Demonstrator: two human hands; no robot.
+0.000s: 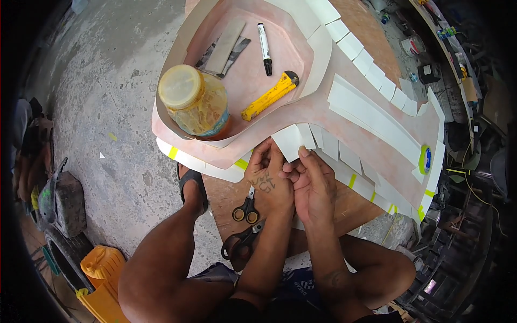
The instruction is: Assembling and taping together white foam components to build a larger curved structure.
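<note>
Below the near edge of a pinkish shaped panel [318,118], both hands meet at a white card flap [291,142]. My left hand [271,180] has its fingers bent at the flap's left edge, partly tucked under the panel's rim. My right hand [313,185] pinches the flap's lower corner, thumb on top; its other fingers curl close to the left hand. Similar white flaps [330,145] overlap along the edge to the right. A long folded white strip [377,118] lies on the panel.
The panel's recess holds a jar [202,105] with amber contents, a marker [264,48], a yellow utility knife [269,96] and a grey strip [226,46]. A blue-green oval object [425,160] sits far right. Scissors [246,209] and a second pair [240,243] lie on the wooden board [226,196].
</note>
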